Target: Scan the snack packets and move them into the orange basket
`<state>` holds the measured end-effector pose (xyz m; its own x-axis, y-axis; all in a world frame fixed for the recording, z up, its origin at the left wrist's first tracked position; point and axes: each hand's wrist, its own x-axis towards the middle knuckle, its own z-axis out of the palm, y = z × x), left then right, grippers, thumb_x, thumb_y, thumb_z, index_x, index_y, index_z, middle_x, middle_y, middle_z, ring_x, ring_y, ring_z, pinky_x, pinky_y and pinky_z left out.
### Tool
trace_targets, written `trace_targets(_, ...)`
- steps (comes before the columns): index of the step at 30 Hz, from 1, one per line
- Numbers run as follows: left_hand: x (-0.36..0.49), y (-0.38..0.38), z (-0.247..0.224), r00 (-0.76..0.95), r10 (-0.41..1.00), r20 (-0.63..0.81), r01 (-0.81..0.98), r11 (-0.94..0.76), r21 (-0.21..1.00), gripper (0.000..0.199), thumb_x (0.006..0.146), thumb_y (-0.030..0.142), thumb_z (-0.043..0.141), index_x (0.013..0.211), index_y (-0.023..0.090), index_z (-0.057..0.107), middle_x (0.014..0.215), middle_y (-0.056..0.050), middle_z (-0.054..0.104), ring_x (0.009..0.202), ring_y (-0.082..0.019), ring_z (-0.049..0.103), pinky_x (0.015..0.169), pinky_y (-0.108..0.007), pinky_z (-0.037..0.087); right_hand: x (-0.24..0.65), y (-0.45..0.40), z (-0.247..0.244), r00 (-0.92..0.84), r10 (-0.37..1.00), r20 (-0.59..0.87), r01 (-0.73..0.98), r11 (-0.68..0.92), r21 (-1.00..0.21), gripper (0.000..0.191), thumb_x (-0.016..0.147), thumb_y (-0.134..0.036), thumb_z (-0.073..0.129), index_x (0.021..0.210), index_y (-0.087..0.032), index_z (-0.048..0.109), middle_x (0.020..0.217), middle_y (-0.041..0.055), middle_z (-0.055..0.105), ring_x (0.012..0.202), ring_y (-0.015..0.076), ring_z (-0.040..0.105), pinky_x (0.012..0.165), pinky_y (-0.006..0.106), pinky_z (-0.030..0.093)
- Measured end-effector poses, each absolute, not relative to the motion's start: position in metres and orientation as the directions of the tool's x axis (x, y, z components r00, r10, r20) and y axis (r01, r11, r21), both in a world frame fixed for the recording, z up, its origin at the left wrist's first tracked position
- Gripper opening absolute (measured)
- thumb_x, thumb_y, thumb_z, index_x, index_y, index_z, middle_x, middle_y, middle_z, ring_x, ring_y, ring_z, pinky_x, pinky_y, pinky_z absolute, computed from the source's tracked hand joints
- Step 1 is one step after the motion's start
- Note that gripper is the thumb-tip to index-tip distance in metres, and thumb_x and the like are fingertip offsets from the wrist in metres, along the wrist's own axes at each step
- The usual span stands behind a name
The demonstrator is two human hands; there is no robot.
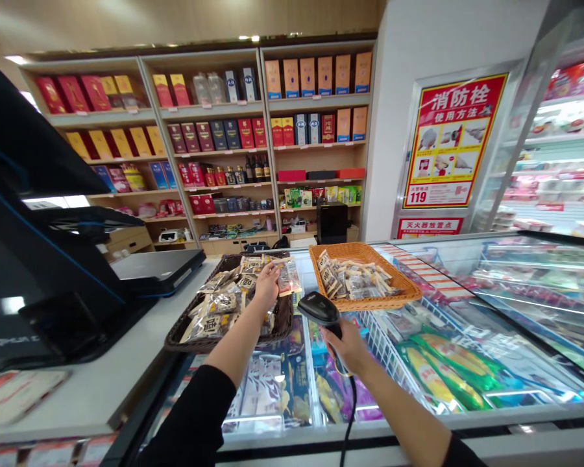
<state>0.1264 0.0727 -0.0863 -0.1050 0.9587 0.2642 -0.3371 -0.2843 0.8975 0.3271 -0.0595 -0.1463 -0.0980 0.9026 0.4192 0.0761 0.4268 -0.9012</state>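
My left hand (267,284) is closed on a small snack packet (289,276), held above the right rim of a dark brown wicker basket (180,331). Many similar wrapped packets (222,301) lie heaped in that basket. In my right hand (349,347) is a black barcode scanner (321,310), its head pointing up and left, its cord hanging down. Just beyond the scanner stands a tan wicker basket (403,295) with more small packets (363,279) inside. Both baskets rest on the glass top of a chest freezer.
The chest freezer (540,415) spans the front and right, with bagged frozen goods under glass. A checkout terminal (39,259) and a scale (156,266) stand on the left counter (102,383). Shelves of boxed bottles (214,136) line the back wall, beside a red fire-hydrant sign (455,143).
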Motion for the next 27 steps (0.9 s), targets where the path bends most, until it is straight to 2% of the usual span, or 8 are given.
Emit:
trace_targets(6, 0.126, 0.071, -0.085, -0.115, 0.962, 0.247, -0.270, -0.270, 0.924, 0.026, 0.076, 0.026, 0.062, 0.101, 0.019, 0.057, 0.098, -0.004, 0.069, 0.088, -0.013, 0.065, 0.082, -0.028, 0.051, 0.322, -0.059, -0.151, -0.048, 0.905, 0.423, 0.051, 0.425, -0.904, 0.033, 0.079, -0.050, 0.058, 0.074, -0.017, 0.057, 0.036, -0.0059, 0.047, 0.028, 0.0114, 0.041, 0.034, 0.022, 0.030)
trace_targets(8, 0.124, 0.068, -0.086, -0.098, 0.971, 0.217, -0.098, -0.226, 0.969, 0.026, 0.077, 0.029, 0.062, 0.099, 0.018, 0.059, 0.091, -0.004, 0.070, 0.081, -0.014, 0.066, 0.075, -0.027, 0.052, 0.325, -0.060, -0.150, -0.036, 0.900, 0.434, 0.044, 0.435, -0.899, 0.034, 0.079, -0.050, 0.059, 0.069, -0.017, 0.057, 0.036, -0.0051, 0.047, 0.029, 0.0111, 0.042, 0.034, 0.022, 0.030)
trace_targets(10, 0.124, 0.063, -0.086, -0.084, 0.976, 0.202, 0.197, -0.182, 0.963, 0.022, 0.075, 0.030, 0.063, 0.093, 0.016, 0.063, 0.078, -0.003, 0.069, 0.072, -0.016, 0.065, 0.066, -0.027, 0.051, 0.330, -0.060, -0.148, -0.034, 0.899, 0.437, 0.009, 0.438, -0.899, 0.036, 0.081, -0.050, 0.058, 0.065, -0.017, 0.056, 0.038, -0.0038, 0.048, 0.031, 0.0111, 0.043, 0.036, 0.022, 0.033)
trace_targets(13, 0.132, 0.054, -0.079, -0.079, 0.959, 0.271, 0.569, -0.180, 0.803, 0.018, 0.077, 0.031, 0.061, 0.087, 0.016, 0.065, 0.061, 0.000, 0.064, 0.059, -0.015, 0.062, 0.060, -0.025, 0.047, 0.341, -0.058, -0.144, 0.052, 0.906, 0.419, -0.108, 0.422, -0.900, 0.039, 0.082, -0.052, 0.057, 0.064, -0.017, 0.056, 0.041, -0.0019, 0.051, 0.033, 0.0116, 0.045, 0.037, 0.023, 0.036)
trace_targets(16, 0.157, 0.052, -0.061, -0.045, 0.944, 0.328, 0.673, -0.214, 0.708, 0.022, 0.083, 0.033, 0.054, 0.093, 0.016, 0.064, 0.057, 0.002, 0.062, 0.053, -0.014, 0.060, 0.059, -0.025, 0.045, 0.351, -0.052, -0.138, 0.252, 0.887, 0.387, -0.218, 0.441, -0.871, 0.041, 0.081, -0.054, 0.058, 0.061, -0.019, 0.053, 0.041, -0.0020, 0.049, 0.034, 0.0118, 0.045, 0.037, 0.024, 0.037)
trace_targets(20, 0.210, 0.065, -0.041, -0.018, 0.911, 0.413, 0.751, -0.260, 0.607, 0.019, 0.082, 0.026, 0.053, 0.095, 0.016, 0.062, 0.068, -0.001, 0.067, 0.065, -0.017, 0.065, 0.066, -0.025, 0.045, 0.361, -0.043, -0.131, 0.454, 0.838, 0.303, -0.353, 0.482, -0.802, 0.036, 0.075, -0.054, 0.063, 0.075, -0.019, 0.055, 0.049, -0.0038, 0.051, 0.034, 0.0123, 0.045, 0.035, 0.025, 0.037)
trace_targets(24, 0.258, 0.084, -0.051, 0.069, 0.936, 0.346, 0.847, -0.238, 0.475, 0.020, 0.079, 0.020, 0.055, 0.097, 0.014, 0.061, 0.087, -0.013, 0.070, 0.086, -0.025, 0.066, 0.071, -0.030, 0.045, 0.366, -0.037, -0.132, 0.513, 0.824, 0.240, -0.369, 0.465, -0.805, 0.037, 0.075, -0.054, 0.062, 0.081, -0.019, 0.054, 0.050, -0.0044, 0.051, 0.034, 0.0124, 0.045, 0.034, 0.025, 0.038)
trace_targets(27, 0.279, 0.092, -0.068, 0.082, 0.945, 0.317, 0.859, -0.229, 0.459, 0.027, 0.083, 0.023, 0.053, 0.106, 0.012, 0.059, 0.096, -0.019, 0.068, 0.094, -0.029, 0.065, 0.076, -0.033, 0.045, 0.366, -0.033, -0.134, 0.533, 0.818, 0.216, -0.366, 0.453, -0.813, 0.037, 0.076, -0.055, 0.062, 0.083, -0.019, 0.054, 0.049, -0.0050, 0.050, 0.034, 0.0129, 0.046, 0.034, 0.026, 0.038)
